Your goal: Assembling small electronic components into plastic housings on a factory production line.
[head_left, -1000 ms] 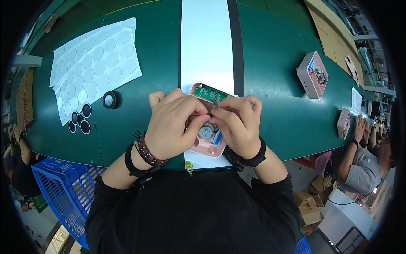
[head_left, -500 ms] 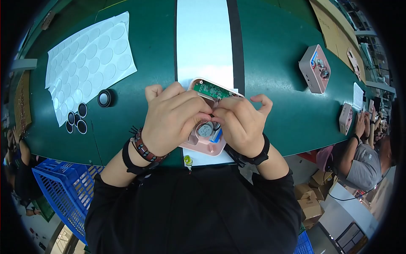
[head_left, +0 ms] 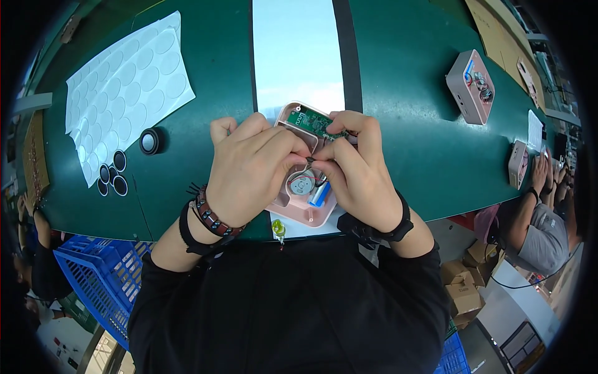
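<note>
In front of me a pink plastic housing lies open side up on the white strip of the table. Inside it are a green circuit board, a round silver part and a blue cylindrical battery, with thin wires around them. My left hand covers the housing's left side, its thumb and forefinger closed on a small black piece joined to the wires. From the right, my right hand pinches the same piece, its other fingers bent above the circuit board. Fingertips partly hide the black piece.
White sheets of round stickers, a black round part and several black discs lie at left. Two more pink housings stand at right. A blue crate is low left; a person in grey sits at right.
My right hand has turned and its fingers have spread over the circuit board, while both hands keep pinching near the housing's middle. The black piece shows more. The view has shifted slightly.
</note>
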Tool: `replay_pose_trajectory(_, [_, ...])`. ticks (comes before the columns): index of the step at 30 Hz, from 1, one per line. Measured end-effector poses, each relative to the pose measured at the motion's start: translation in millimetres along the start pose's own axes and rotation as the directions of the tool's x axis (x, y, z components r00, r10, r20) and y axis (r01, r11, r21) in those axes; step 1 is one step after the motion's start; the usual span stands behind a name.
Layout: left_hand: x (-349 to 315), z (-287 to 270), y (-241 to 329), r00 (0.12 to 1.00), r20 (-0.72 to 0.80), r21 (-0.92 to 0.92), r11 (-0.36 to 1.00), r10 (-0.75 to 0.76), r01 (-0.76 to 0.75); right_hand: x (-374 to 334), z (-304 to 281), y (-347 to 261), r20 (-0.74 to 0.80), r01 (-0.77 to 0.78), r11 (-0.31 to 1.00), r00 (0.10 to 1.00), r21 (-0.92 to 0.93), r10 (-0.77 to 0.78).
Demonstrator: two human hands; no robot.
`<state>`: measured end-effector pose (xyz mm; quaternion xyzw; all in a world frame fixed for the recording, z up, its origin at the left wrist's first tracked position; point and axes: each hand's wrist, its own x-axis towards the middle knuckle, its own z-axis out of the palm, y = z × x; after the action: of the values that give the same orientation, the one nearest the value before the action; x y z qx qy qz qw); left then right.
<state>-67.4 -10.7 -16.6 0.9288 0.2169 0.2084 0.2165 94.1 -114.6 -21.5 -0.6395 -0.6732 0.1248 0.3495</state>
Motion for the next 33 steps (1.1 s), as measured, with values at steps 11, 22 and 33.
replay_pose_trajectory(11, [2.2,4.0,1.8,0.999,-0.008,0.061,0.997,-0.048,0.049,2.9,8.0,3.7,0.011,-0.105,0.980,0.994,0.168,0.105])
replay_pose_trajectory(22, [11.4,-5.0,5.4,0.987,0.018,0.252,0.955,0.158,-0.157,13.4,-3.3,-3.2,-0.033,-0.071,0.992,0.997,0.106,0.075])
replay_pose_trajectory(33, [-24.6,-54.4,25.1,0.977,-0.182,-0.050,0.991,0.110,-0.121,-36.5,1.5,-14.7,0.041,0.270,0.907,0.961,-0.323,-0.272])
